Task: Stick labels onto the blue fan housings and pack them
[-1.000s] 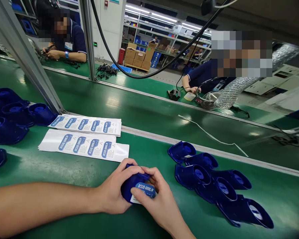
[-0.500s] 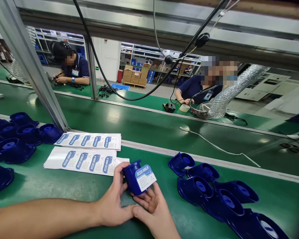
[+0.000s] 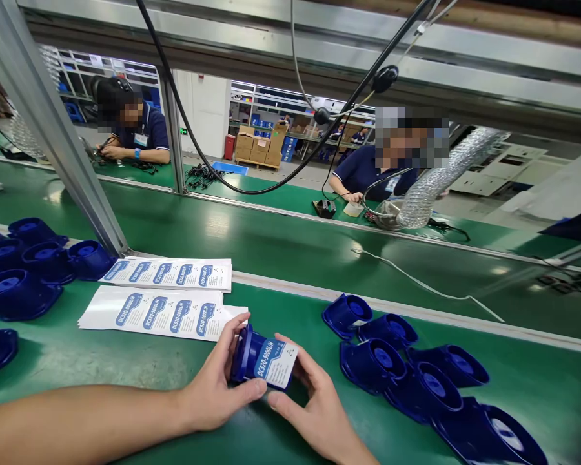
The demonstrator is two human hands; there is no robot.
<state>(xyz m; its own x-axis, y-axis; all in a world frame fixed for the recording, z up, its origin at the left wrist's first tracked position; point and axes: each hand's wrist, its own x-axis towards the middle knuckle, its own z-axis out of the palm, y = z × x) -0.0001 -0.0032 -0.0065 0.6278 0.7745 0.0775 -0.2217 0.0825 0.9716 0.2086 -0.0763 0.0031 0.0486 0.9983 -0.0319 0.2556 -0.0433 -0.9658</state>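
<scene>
My left hand (image 3: 217,387) is wrapped round a blue plastic housing (image 3: 252,349), with its thumb on the front edge. On the housing's side lies a blue-and-white label (image 3: 277,363) with its right part facing my right hand. My right hand (image 3: 314,400) is at the housing's right side, fingers curved behind the label's right edge and thumb apart near the lower edge; its fingertips are partly hidden. Just behind my left hand, label sheets (image 3: 169,313) lie on the green table, with another row of label sheets (image 3: 174,274) farther back.
Several blue housings (image 3: 382,355) stand on the right of the green table (image 3: 126,368), and several more blue housings (image 3: 17,290) at the left. A metal post (image 3: 72,142) rises at the left. Two people sit across the bench, near a foil duct (image 3: 440,181).
The housing has been turned in my left hand, so its label now tilts more upward. My left thumb has moved onto the housing, and my right thumb has parted from it.
</scene>
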